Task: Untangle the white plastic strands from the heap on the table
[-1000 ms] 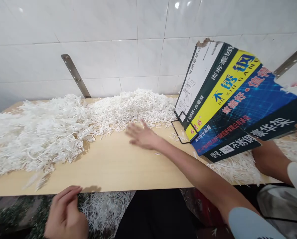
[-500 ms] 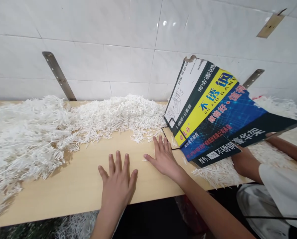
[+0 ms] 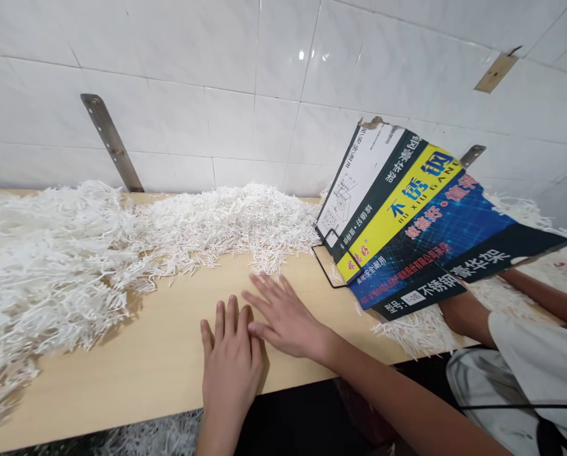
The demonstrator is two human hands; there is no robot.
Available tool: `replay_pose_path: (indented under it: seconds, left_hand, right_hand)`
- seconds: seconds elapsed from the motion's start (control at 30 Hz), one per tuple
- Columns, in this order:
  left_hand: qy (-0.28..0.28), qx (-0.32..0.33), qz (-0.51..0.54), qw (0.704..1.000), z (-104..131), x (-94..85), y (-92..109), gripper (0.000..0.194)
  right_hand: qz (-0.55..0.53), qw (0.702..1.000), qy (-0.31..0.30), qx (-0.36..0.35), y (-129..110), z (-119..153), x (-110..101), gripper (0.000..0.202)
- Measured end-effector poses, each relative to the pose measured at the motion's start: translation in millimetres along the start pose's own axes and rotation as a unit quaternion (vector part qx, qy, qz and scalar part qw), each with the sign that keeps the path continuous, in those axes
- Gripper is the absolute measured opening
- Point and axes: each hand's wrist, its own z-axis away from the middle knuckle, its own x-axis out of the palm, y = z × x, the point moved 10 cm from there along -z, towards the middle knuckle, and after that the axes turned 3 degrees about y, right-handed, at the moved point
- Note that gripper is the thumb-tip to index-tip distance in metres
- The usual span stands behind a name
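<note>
Strands (image 3: 245,215): white, heaped along the wall side of the counter (image 3: 169,342), spreading widest at left; I see them ahead of both hands.
Left hand (image 3: 230,370): open, palm down at the counter, gripping nothing I can see.
Right hand (image 3: 290,320): open, fingers spread, thumb by the left hand; I can't tell if they touch.
Printed board (image 3: 401,231): tilted, at right, black wire frame (image 3: 329,277) around its lower corner.
Co-worker's arm (image 3: 467,313): beyond the board.

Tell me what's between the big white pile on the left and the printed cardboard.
A smaller heap of white strands lies there, along the tiled wall, as the head view shows.
</note>
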Motion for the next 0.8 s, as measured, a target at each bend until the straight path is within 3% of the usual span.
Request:
replay_pose_path:
  seconds: [0.1, 0.2, 0.33, 0.4, 0.5, 0.6, 0.67, 0.7, 0.73, 0.8]
  left_hand:
    - [-0.001, -0.006, 0.015, 1.000, -1, -3.2, 0, 0.057]
    - [-0.007, -0.003, 0.019, 1.000, -2, -3.6, 2, 0.056]
    - [0.021, -0.006, 0.079, 0.997, 1, -10.1, -4, 0.049]
    - [0.070, -0.035, 0.170, 0.982, 2, -25.0, -15, 0.042]
    - [0.216, -0.121, 0.267, 0.931, -2, -72.3, -50, 0.032]
    - [0.388, -0.132, 0.196, 0.891, -21, -147.4, -88, 0.023]
    - [0.459, -0.141, 0.129, 0.868, -46, -193.5, -124, 0.024]
    - [0.448, -0.145, 0.090, 0.878, -67, -209.2, -144, 0.023]
    - [0.384, -0.140, 0.043, 0.912, -95, -215.7, -162, 0.025]
    - [0.163, -0.141, -0.046, 0.975, -148, -201.4, -201, 0.039]
  right_hand:
    - [-0.022, 0.995, -0.065, -0.078, -5, -6, 13, 0.063]
    - [-0.033, 0.989, -0.079, -0.117, 15, -40, 11, 0.061]
    - [-0.037, 0.988, -0.070, -0.133, 42, -84, 8, 0.053]
    - [-0.036, 0.990, -0.034, -0.129, 49, -92, 6, 0.051]
    - [-0.031, 0.989, 0.078, -0.123, 54, -85, -6, 0.041]
    - [-0.022, 0.979, 0.173, -0.105, 59, -67, -19, 0.033]
    - [-0.007, 0.975, 0.196, -0.102, 59, -61, -23, 0.031]
    - [-0.002, 0.974, 0.201, -0.103, 58, -60, -25, 0.032]
    - [-0.002, 0.973, 0.208, -0.104, 57, -60, -27, 0.033]
    - [-0.013, 0.969, 0.226, -0.101, 57, -62, -33, 0.034]
